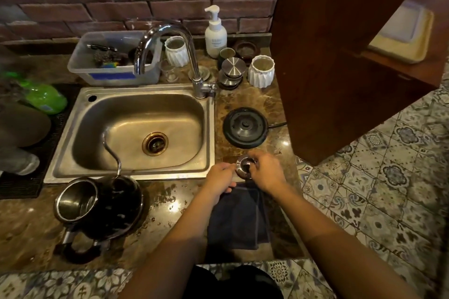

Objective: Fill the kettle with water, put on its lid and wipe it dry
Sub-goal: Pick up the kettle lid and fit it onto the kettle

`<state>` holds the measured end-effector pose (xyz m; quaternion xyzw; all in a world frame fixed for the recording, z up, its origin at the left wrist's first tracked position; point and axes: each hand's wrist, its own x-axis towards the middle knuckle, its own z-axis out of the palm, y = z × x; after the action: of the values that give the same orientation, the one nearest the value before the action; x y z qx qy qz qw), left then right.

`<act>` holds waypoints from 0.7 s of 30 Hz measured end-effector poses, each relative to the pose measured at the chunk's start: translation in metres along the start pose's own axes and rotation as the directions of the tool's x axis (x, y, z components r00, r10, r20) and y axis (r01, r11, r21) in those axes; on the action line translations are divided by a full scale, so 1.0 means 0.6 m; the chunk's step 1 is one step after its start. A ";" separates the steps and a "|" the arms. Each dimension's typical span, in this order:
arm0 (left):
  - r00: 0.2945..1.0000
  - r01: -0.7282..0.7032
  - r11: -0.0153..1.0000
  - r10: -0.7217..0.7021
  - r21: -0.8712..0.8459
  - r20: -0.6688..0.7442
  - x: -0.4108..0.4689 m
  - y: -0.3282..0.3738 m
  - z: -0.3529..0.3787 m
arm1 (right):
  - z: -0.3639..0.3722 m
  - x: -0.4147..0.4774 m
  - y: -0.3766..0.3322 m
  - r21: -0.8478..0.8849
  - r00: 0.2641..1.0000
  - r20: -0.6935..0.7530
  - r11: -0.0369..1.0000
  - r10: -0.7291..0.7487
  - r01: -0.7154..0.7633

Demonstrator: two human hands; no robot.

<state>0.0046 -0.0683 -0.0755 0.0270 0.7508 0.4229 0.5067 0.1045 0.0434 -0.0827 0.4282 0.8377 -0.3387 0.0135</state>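
A black gooseneck kettle (102, 204) stands uncovered on the counter in front of the sink's left corner, its thin spout reaching over the basin. Both hands hold the small shiny kettle lid (246, 167) above the counter right of the sink. My left hand (220, 177) grips its left edge and my right hand (267, 172) its right side. A dark cloth (239, 218) lies on the counter under my hands. The round black kettle base (246, 127) sits just behind them.
The steel sink (136, 128) has a chrome tap (170, 56) behind it, not running. A plastic tub (111, 60), white ribbed cups (261, 70), a soap pump bottle (215, 31) and metal canisters (230, 73) line the brick wall. A wooden post (340, 56) stands at right.
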 end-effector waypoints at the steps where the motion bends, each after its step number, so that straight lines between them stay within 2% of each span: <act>1: 1.000 0.028 0.999 -0.029 -0.024 -0.008 0.006 -0.001 0.004 | 0.001 0.001 0.004 -0.039 0.999 0.009 0.999 -0.037 0.037; 5: 0.990 0.128 0.977 -0.135 -0.168 -0.032 0.022 -0.004 0.011 | 0.007 0.005 0.020 -0.106 0.996 0.034 0.990 -0.087 0.090; 12: 0.982 0.164 0.957 -0.181 -0.238 -0.051 0.032 -0.014 0.022 | 0.014 0.010 0.031 -0.110 0.986 0.012 0.980 -0.165 0.165; 21: 0.982 0.147 0.934 -0.178 -0.325 -0.068 0.023 -0.020 0.019 | 0.006 -0.003 0.030 -0.027 0.970 -0.063 0.972 -0.236 0.234</act>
<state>0.0114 -0.0628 -0.0949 -0.1378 0.6957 0.4960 0.5010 0.1176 0.0476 -0.0949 0.3367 0.8858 -0.3154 -0.0500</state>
